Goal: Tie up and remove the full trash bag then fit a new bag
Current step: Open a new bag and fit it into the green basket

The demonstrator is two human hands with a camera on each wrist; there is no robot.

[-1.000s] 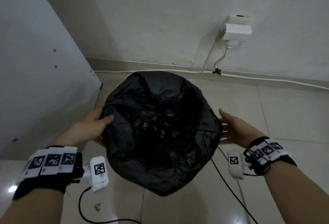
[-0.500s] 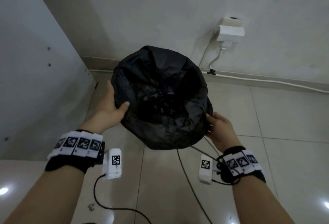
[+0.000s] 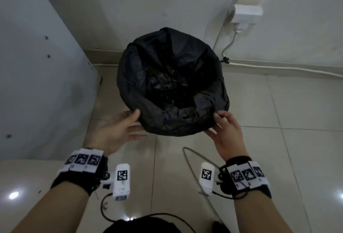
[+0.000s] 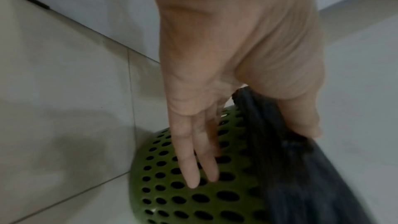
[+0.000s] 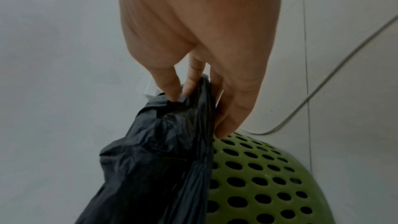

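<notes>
A black trash bag (image 3: 170, 84) lines a green perforated bin (image 4: 183, 193) that stands on the tiled floor close to the wall. My left hand (image 3: 139, 121) is at the near-left rim. Its thumb lies on top of the bag's folded edge (image 4: 301, 185) and its straight fingers (image 4: 193, 159) run down the bin's outside, so the edge sits between them. At the near-right rim my right hand (image 3: 213, 123) pinches a gathered bit of the bag (image 5: 161, 159) between thumb and fingertips, just above the bin wall (image 5: 258, 185). What is in the bag is too dark to make out.
A white cabinet panel (image 3: 37, 66) stands close on the left of the bin. A white plug adapter (image 3: 246, 10) hangs on the wall behind, with a cable (image 3: 278, 67) along the skirting. A grey cable (image 3: 189, 158) loops on the floor near my right wrist.
The bin has moved away from me, toward the wall. Both hands left its sides and came to the near rim, where the right one took hold of the bag.
</notes>
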